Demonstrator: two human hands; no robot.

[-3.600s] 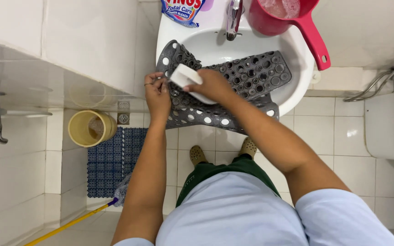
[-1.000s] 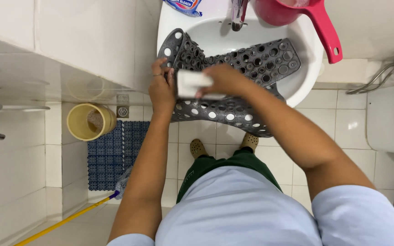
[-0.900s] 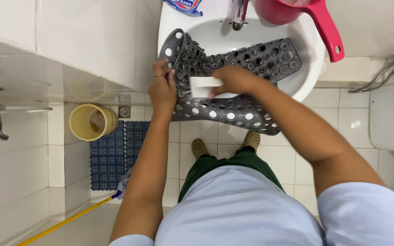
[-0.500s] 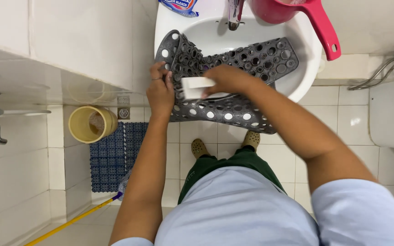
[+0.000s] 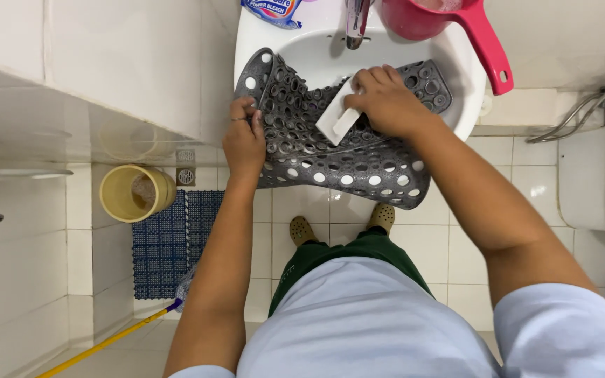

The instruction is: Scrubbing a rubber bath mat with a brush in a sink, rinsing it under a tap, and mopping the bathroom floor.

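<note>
Under my right hand [image 5: 386,101], which grips the white brush [image 5: 337,117], the grey mat [image 5: 344,150] drapes the sink [image 5: 456,91], left hand [image 5: 244,140] pinching its edge; scrubbing looks midway, no rinse visible.

Bright, even, diffuse overhead light; soft shadows only; mild sheen on wall tiles [image 5: 106,63]; sharp focus; wide-angle bending at edges.

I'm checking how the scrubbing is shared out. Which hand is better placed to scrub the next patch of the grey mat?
Probably the right hand: it already grips the white brush on the grey mat, while the left hand pins the mat's edge.
</note>
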